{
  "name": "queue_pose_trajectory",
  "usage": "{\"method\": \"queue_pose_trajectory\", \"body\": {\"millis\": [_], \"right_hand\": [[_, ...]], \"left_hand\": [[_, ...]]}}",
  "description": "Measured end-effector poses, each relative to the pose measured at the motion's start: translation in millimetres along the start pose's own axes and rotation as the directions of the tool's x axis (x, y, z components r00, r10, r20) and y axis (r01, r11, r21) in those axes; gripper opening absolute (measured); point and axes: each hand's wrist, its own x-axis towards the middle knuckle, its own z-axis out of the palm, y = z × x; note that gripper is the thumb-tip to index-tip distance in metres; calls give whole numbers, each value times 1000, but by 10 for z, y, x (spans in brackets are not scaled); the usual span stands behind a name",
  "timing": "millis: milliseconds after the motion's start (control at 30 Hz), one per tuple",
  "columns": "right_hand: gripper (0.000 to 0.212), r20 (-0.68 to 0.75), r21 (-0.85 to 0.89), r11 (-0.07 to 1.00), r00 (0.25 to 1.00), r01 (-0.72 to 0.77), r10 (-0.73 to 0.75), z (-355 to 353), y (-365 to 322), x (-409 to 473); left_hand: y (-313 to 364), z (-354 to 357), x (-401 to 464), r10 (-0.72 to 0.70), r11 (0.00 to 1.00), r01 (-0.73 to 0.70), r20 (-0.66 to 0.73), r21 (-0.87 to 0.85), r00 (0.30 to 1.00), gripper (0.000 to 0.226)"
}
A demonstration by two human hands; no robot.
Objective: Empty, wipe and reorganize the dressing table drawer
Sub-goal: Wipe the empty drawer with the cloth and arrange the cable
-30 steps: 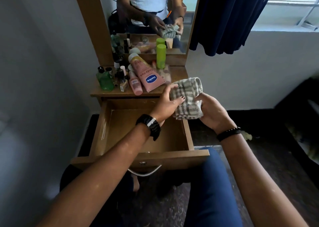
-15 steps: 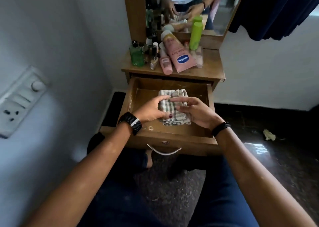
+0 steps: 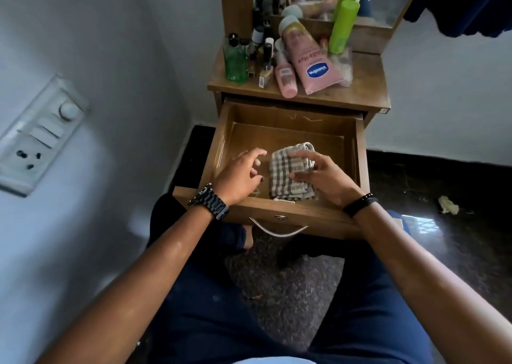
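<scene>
While it lies folded into a thick, soft rectangle on the drawer floor, the checked cloth point(image 3: 288, 175), woven in grey and cream squares, is pressed under the right hand point(image 3: 321, 179), whose fingers are bent over its near right corner; whether they pinch it cannot be told. Just beside the cloth's other edge, the left hand point(image 3: 238, 176) is held apart from it with fingers loosely spread and nothing in its grasp. Both hands are framed by the open drawer point(image 3: 357, 153), a box of smooth, glossy brown laminate with a curved metal handle point(image 3: 278, 230) below the wrists. Beyond the fingertips, the dressing table top point(image 3: 365, 86) of the same wood finish is crowded with a pink tube point(image 3: 307, 64), a smaller pink bottle point(image 3: 285, 79), a tall lime-green cylinder point(image 3: 342, 25), a green glass bottle point(image 3: 235, 60) and several small dark vials. Outside the left arm, a pale wall carries a switch panel point(image 3: 38, 136). Under the arms, a dark speckled floor point(image 3: 291, 294) is seen.
</scene>
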Motion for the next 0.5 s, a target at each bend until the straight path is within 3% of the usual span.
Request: {"method": "queue_pose_trajectory", "body": {"millis": [133, 200, 267, 367, 500], "right_hand": [[89, 18, 213, 977, 1000, -6, 2, -18, 17, 72], [100, 16, 339, 940, 999, -48, 45, -27, -23, 136], [87, 60, 422, 897, 991, -133, 119, -20, -100, 213], [41, 171, 462, 845, 962, -271, 214, 62, -261, 339], [37, 186, 480, 805, 937, -349, 296, 228, -384, 588]], "left_hand": [[-36, -58, 1, -11, 996, 5, -69, -87, 998, 43], [-86, -132, 16, -17, 997, 8, -123, -71, 992, 42], [-150, -222, 43, -12, 1000, 16, -182, 19, 983, 42], [-249, -336, 74, -20, 972, 83, -276, 220, 961, 43], [-378, -358, 8, -79, 944, 158, -268, 289, 960, 43]]}}
